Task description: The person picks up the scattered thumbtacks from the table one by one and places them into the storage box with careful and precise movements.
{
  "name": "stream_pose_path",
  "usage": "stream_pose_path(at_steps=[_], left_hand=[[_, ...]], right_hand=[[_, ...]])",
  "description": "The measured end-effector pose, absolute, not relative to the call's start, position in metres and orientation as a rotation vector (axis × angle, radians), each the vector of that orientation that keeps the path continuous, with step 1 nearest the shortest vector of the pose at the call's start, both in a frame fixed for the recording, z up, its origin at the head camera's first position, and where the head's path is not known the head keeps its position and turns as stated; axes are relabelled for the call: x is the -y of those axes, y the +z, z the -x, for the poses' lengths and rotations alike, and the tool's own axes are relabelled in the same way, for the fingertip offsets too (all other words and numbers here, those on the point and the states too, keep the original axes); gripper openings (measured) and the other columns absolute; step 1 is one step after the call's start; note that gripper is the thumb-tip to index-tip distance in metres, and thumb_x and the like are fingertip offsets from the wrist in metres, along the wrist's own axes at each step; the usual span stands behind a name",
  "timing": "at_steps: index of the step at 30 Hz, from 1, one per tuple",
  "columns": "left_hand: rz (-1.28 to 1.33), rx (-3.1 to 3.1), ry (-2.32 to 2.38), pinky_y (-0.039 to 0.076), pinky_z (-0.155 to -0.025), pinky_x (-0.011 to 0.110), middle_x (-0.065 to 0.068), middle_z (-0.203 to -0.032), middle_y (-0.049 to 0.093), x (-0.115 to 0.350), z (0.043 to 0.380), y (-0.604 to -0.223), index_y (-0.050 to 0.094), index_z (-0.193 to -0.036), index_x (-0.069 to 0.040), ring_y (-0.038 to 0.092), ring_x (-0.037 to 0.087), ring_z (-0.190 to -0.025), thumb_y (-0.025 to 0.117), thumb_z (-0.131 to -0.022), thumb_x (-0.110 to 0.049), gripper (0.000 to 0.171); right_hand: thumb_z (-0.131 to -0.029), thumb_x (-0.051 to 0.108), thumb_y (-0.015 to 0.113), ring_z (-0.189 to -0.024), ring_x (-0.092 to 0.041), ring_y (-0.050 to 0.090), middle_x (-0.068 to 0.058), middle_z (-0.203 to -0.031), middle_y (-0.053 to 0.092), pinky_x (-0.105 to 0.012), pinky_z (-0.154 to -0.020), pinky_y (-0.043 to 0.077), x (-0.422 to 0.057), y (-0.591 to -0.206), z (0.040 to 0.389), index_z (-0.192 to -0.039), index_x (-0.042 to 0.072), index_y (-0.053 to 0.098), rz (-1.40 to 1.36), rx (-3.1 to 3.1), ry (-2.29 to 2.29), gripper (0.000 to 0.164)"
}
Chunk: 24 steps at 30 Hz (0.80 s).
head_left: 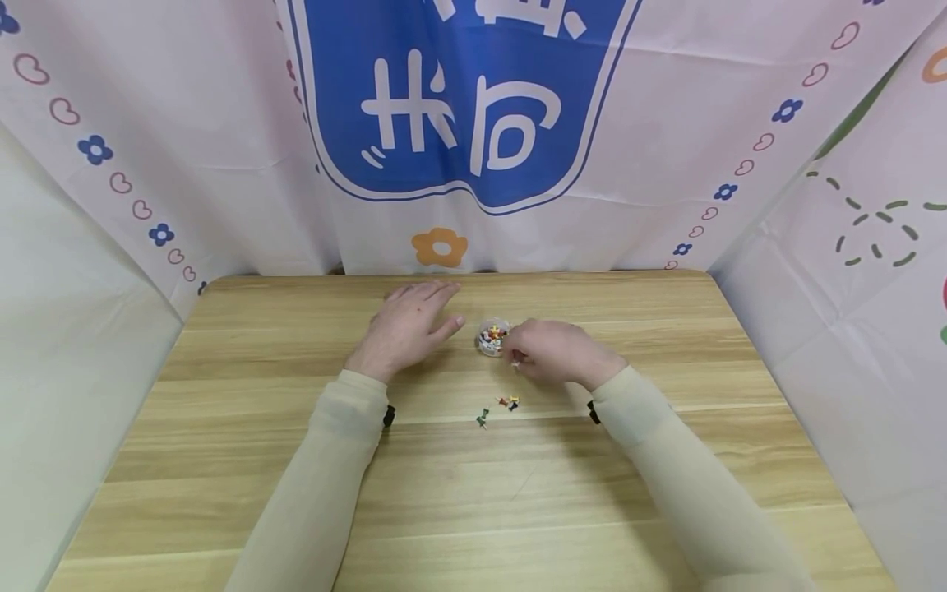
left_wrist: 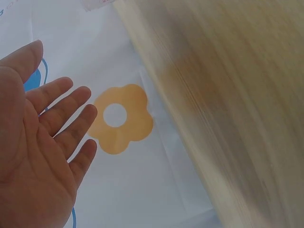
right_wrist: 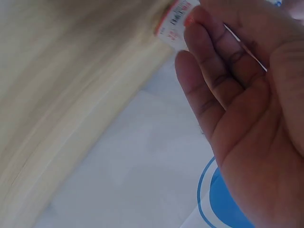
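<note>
A small clear round tub holds several colourful push pins. My right hand is at the tub's right side, its fingers bent, pinching a white push pin that shows just below the fingertips. In the right wrist view the tub's printed label appears beyond those fingers. To the left of the tub, my left hand hovers low over the table with fingers spread and nothing in it; the left wrist view shows its bare palm.
Loose push pins lie on the wooden table in front of the tub: green ones, a red one, and a yellow and dark blue pair. A printed white curtain hangs behind the table's far edge.
</note>
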<state>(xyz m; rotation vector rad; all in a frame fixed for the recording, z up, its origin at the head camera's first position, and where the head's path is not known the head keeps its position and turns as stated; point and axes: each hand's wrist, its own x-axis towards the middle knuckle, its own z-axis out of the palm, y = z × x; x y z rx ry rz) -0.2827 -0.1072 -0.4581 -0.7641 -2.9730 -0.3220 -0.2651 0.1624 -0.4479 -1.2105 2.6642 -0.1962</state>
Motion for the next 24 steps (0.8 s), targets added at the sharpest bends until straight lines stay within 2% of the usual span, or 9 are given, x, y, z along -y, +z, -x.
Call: stream_pose_path(at_steps=[6,13,24], left_hand=[[0.762,2.967,-0.328,0.025,-0.124,0.053,0.008,-0.162,0.042,0.108,0.282,-0.457,0.04,-0.161,-0.017,0.036,0.028,-0.15,0.045,-0.106,-0.057,0.068],[0.769,2.968,-0.331,0.025,-0.123,0.054,0.009,-0.163,0.042,0.108,0.283,-0.458,0.04,-0.161,-0.017,0.036,0.028,-0.15,0.046,-0.105,-0.056,0.068],[0.778,2.952,-0.331,0.027,-0.123,0.055,0.008,-0.162,0.043,0.108,0.283,-0.458,0.041,-0.16,-0.017,0.037,0.028,-0.149,0.046,-0.105,-0.056,0.068]], right_hand=[[-0.088,0.004,0.074,-0.084,-0.012,0.061,0.004,-0.094,0.07,-0.028,-0.074,0.055,-0.154,-0.442,0.277,-0.097,0.014,0.075,1.22,-2.746,-0.297,0.013],[-0.092,0.01,0.074,-0.092,-0.012,0.062,0.005,-0.1,0.07,-0.03,-0.085,0.054,-0.146,-0.446,0.286,-0.103,0.013,0.075,1.093,-2.835,-0.404,0.012],[-0.092,0.009,0.074,-0.094,-0.015,0.065,0.002,-0.101,0.072,-0.031,-0.087,0.054,-0.143,-0.455,0.29,-0.105,0.012,0.075,1.063,-2.84,-0.512,0.014]])
